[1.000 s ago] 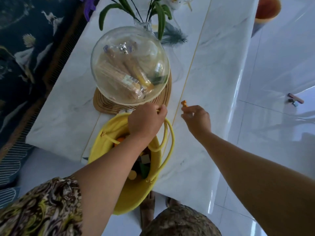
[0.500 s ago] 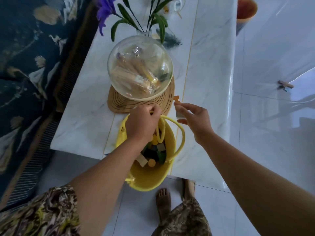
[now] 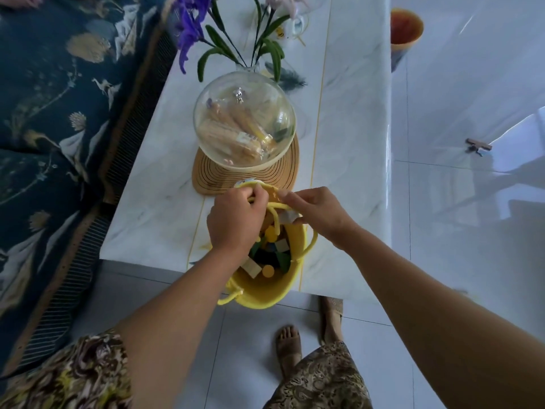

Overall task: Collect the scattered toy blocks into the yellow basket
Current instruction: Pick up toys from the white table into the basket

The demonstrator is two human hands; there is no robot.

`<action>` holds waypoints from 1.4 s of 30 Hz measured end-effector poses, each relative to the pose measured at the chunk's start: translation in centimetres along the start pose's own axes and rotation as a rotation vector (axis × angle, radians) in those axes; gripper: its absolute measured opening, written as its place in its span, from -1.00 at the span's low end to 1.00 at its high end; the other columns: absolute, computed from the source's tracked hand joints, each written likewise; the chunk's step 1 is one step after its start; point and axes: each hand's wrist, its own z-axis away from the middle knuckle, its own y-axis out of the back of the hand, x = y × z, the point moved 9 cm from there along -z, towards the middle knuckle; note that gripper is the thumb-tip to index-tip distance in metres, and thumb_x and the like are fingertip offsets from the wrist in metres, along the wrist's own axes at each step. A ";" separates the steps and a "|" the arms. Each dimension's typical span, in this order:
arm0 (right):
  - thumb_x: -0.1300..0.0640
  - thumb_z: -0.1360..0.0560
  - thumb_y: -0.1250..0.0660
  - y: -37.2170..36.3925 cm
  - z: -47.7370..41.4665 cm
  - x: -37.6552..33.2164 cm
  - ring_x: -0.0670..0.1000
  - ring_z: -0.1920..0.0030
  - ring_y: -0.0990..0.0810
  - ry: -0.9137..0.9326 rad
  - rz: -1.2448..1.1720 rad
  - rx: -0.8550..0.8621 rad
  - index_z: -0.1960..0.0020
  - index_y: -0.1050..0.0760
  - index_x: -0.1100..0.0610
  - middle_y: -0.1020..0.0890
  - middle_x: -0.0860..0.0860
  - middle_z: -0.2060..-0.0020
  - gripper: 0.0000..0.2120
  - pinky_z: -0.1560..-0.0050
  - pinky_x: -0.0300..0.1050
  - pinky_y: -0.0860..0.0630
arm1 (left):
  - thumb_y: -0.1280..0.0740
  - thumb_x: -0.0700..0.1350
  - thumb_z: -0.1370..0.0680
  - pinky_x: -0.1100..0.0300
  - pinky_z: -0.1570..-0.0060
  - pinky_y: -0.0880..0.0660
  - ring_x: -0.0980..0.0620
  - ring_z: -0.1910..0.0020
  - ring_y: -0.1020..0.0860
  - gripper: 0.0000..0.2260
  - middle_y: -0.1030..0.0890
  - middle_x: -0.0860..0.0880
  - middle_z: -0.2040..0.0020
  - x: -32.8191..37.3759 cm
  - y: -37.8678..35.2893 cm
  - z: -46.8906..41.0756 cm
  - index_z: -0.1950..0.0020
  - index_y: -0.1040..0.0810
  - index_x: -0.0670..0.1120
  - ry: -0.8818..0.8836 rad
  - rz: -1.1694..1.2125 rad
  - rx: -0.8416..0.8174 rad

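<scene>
One yellow basket [image 3: 265, 293] sits at the near edge of the marble bench [image 3: 348, 160], overhanging it. Inside lie toy blocks [image 3: 267, 258]: at least two yellow discs, two pale wooden pieces, and some green and dark ones, too jumbled for an exact count. The left hand [image 3: 236, 222] has its grip pinched on a yellow rope handle at the far rim. The right hand [image 3: 318, 212] pinches a pale block [image 3: 287, 216] over the basket mouth. Beyond stand one glass dome [image 3: 244, 119] on a wooden board [image 3: 212, 178], then one vase of flowers [image 3: 250, 48].
</scene>
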 end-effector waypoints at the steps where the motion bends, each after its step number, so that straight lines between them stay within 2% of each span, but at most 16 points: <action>1: -0.24 -0.51 -0.27 -0.1 0.3 0.1 0.16 0.05 -0.67 -0.001 0.019 0.013 0.14 -0.71 0.14 -0.71 0.18 0.17 -0.54 -0.08 0.17 -0.62 | -0.16 0.03 -0.61 0.22 0.46 -0.31 0.04 0.42 -0.47 -0.64 -0.47 0.02 0.44 0.1 -0.1 0.3 0.31 -0.53 -0.07 -0.004 -0.002 0.000; 4: -0.24 -0.52 -0.24 -0.1 0.6 0.7 0.18 0.05 -0.68 -0.021 0.014 0.040 0.16 -0.70 0.17 -0.71 0.19 0.18 -0.49 -0.09 0.16 -0.61 | -0.16 0.04 -0.60 0.13 0.38 -0.44 -0.03 0.38 -0.51 -0.62 -0.50 0.00 0.43 0.2 -0.5 0.7 0.30 -0.56 -0.10 -0.011 0.001 0.001; 8: -0.28 -0.50 -0.24 0.8 1.1 2.6 0.11 0.05 -0.71 -0.047 -0.080 0.064 0.10 -0.71 0.16 -0.74 0.10 0.17 -0.48 -0.08 0.13 -0.63 | -0.17 0.00 -0.60 0.22 0.50 -0.23 0.09 0.49 -0.38 -0.61 -0.39 0.05 0.51 1.7 -1.5 1.5 0.42 -0.41 -0.04 -0.041 0.002 -0.010; 13: -0.20 -0.57 -0.19 2.1 3.2 4.1 0.07 0.08 -0.72 -0.077 -0.231 0.052 -0.04 -0.64 0.28 -0.72 0.14 0.11 -0.46 0.00 -0.03 -0.66 | -0.17 -0.02 -0.62 0.21 0.51 -0.11 0.10 0.55 -0.27 -0.55 -0.33 0.05 0.56 4.5 -3.5 2.4 0.49 -0.32 -0.02 -0.100 0.047 -0.026; 18: -0.21 -0.60 -0.11 4.7 5.8 6.1 0.10 0.22 -0.70 -0.065 -0.368 0.060 -0.02 -0.62 0.32 -0.72 0.21 0.14 -0.40 0.16 -0.14 -0.63 | -0.16 0.04 -0.59 0.18 0.43 -0.24 -0.02 0.45 -0.41 -0.60 -0.43 0.02 0.51 9.0 -6.3 3.1 0.41 -0.45 -0.06 -0.170 0.025 -0.056; 23: -0.23 -0.61 -0.07 8.4 8.6 9.0 0.10 0.23 -0.68 -0.094 -0.470 0.099 -0.05 -0.61 0.26 -0.71 0.23 0.12 -0.41 0.13 -0.12 -0.64 | -0.17 0.03 -0.59 0.23 0.49 -0.15 0.10 0.51 -0.35 -0.62 -0.39 0.07 0.52 15.4 -8.6 4.6 0.40 -0.44 -0.05 -0.279 -0.002 -0.071; 25: -0.22 -0.61 -0.06 10.5 9.8 10.3 0.12 0.21 -0.69 -0.093 -0.522 0.145 -0.07 -0.60 0.27 -0.70 0.21 0.15 -0.40 0.06 -0.05 -0.66 | -0.18 0.03 -0.58 0.21 0.47 -0.22 0.05 0.48 -0.39 -0.62 -0.41 0.05 0.52 19.1 -10.2 5.8 0.41 -0.43 -0.05 -0.352 0.014 -0.105; 27: -0.22 -0.62 -0.04 12.0 10.4 11.0 0.10 0.19 -0.69 -0.074 -0.552 0.188 -0.10 -0.58 0.27 -0.69 0.18 0.20 -0.40 -0.01 0.00 -0.66 | -0.19 0.05 -0.56 0.14 0.40 -0.38 -0.10 0.40 -0.47 -0.60 -0.47 -0.03 0.47 21.8 -11.3 6.8 0.45 -0.39 -0.06 -0.393 0.017 -0.127; 29: -0.23 -0.62 -0.02 14.7 11.7 12.1 0.06 0.20 -0.67 -0.051 -0.589 0.261 -0.11 -0.58 0.24 -0.66 0.12 0.24 -0.40 0.01 -0.03 -0.64 | -0.20 0.07 -0.55 0.07 0.34 -0.46 -0.19 0.34 -0.49 -0.56 -0.47 -0.07 0.46 25.4 -12.7 8.4 0.50 -0.30 -0.07 -0.430 0.019 -0.148; 31: -0.27 -0.60 -0.02 16.4 12.6 12.4 0.04 0.21 -0.63 -0.044 -0.624 0.315 -0.05 -0.59 0.20 -0.65 0.06 0.27 -0.40 0.03 -0.03 -0.62 | -0.21 0.06 -0.54 0.08 0.33 -0.41 -0.18 0.35 -0.45 -0.55 -0.40 -0.04 0.49 27.8 -13.0 9.3 0.50 -0.26 -0.08 -0.453 0.031 -0.139; 33: -0.27 -0.59 -0.03 19.5 14.4 13.2 -0.01 0.28 -0.56 -0.028 -0.672 0.392 0.11 -0.57 0.08 -0.61 -0.02 0.36 -0.48 0.10 -0.03 -0.56 | -0.22 0.05 -0.54 0.11 0.35 -0.36 -0.15 0.38 -0.41 -0.57 -0.33 0.00 0.52 31.7 -13.8 11.1 0.49 -0.30 -0.10 -0.531 0.061 -0.142; 36: -0.21 -0.61 -0.03 24.1 17.0 14.4 -0.12 0.41 -0.42 0.005 -0.672 0.513 0.24 -0.47 -0.03 -0.49 -0.11 0.46 -0.59 0.25 -0.17 -0.41 | -0.22 0.03 -0.55 0.14 0.37 -0.31 -0.11 0.40 -0.40 -0.60 -0.38 -0.01 0.51 36.9 -14.8 13.5 0.44 -0.38 -0.11 -0.640 0.104 -0.147; 38: -0.18 -0.62 -0.05 27.2 18.9 15.5 -0.18 0.44 -0.40 0.004 -0.640 0.607 0.25 -0.44 -0.06 -0.46 -0.13 0.44 -0.62 0.30 -0.26 -0.37 | -0.22 0.03 -0.56 0.14 0.37 -0.30 -0.11 0.39 -0.43 -0.61 -0.44 -0.02 0.48 39.3 -16.1 14.8 0.43 -0.41 -0.12 -0.673 0.111 -0.163; 40: -0.15 -0.63 -0.08 30.3 20.8 17.4 -0.21 0.46 -0.40 -0.002 -0.644 0.686 0.22 -0.44 0.00 -0.45 -0.08 0.39 -0.64 0.34 -0.34 -0.41 | -0.22 0.04 -0.55 0.15 0.37 -0.27 -0.13 0.38 -0.45 -0.60 -0.41 -0.01 0.51 40.9 -18.4 15.9 0.44 -0.40 -0.13 -0.671 0.111 -0.204; 42: -0.14 -0.62 -0.13 32.7 22.1 20.1 -0.19 0.36 -0.46 -0.015 -0.668 0.729 0.06 -0.53 0.09 -0.49 -0.01 0.29 -0.65 0.26 -0.35 -0.47 | -0.23 0.03 -0.56 0.16 0.37 -0.22 -0.14 0.39 -0.43 -0.56 -0.33 0.00 0.54 41.7 -21.0 17.1 0.48 -0.31 -0.12 -0.659 0.109 -0.252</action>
